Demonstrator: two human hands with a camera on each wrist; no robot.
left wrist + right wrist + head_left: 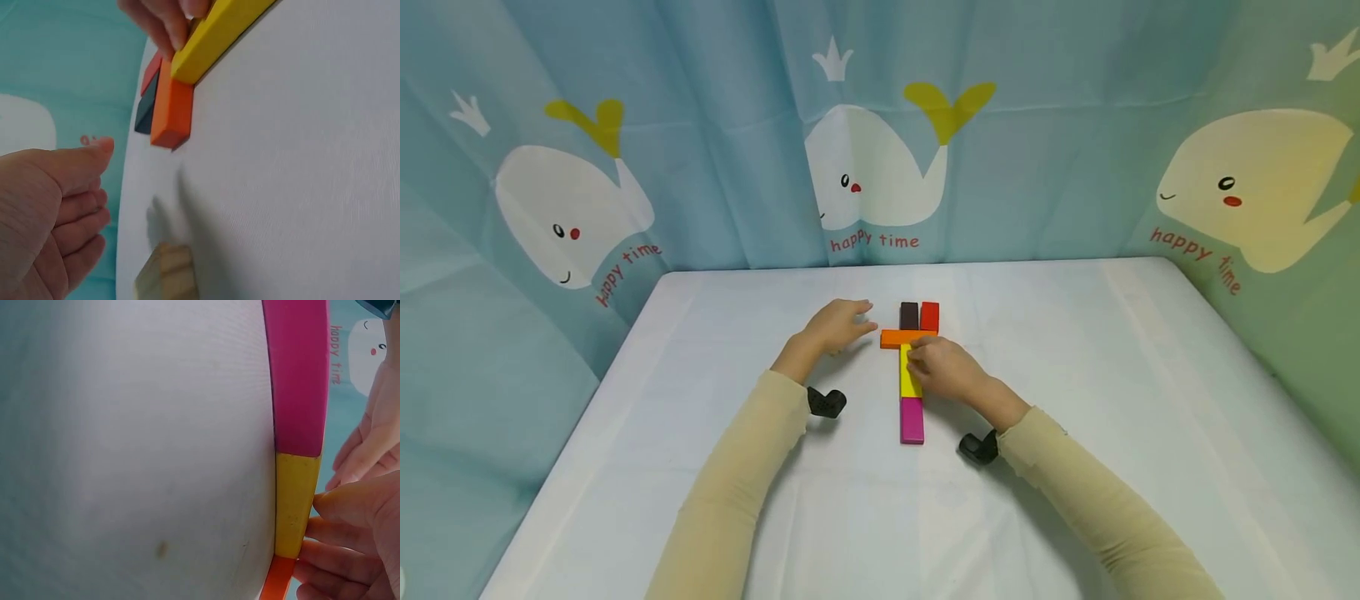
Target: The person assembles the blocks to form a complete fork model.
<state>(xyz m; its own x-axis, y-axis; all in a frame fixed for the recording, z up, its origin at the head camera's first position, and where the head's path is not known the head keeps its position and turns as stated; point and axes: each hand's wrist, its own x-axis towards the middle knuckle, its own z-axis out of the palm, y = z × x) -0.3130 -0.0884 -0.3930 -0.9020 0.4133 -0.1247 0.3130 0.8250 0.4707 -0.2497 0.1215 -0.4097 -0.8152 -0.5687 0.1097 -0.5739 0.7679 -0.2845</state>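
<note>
My left hand (835,327) hovers left of the orange block (891,339), fingers loosely extended and holding nothing. The left wrist view shows its thumb and relaxed fingers (81,231) apart from the blocks. My right hand (951,369) is at the yellow block (910,383), thumb and fingertips touching its upper side in the right wrist view. That block runs from the middle of the crosswise orange block down to a magenta block (912,421), end to end. Beyond the orange block, a dark brown block (909,316) and a red block (930,316) stand side by side.
A white cloth covers the table (850,517). Behind it hangs a blue-green curtain (1045,192) printed with whales. Black wrist devices (827,403) sit by both cuffs. A beige, blurred shape (172,275) shows at the left wrist view's lower edge.
</note>
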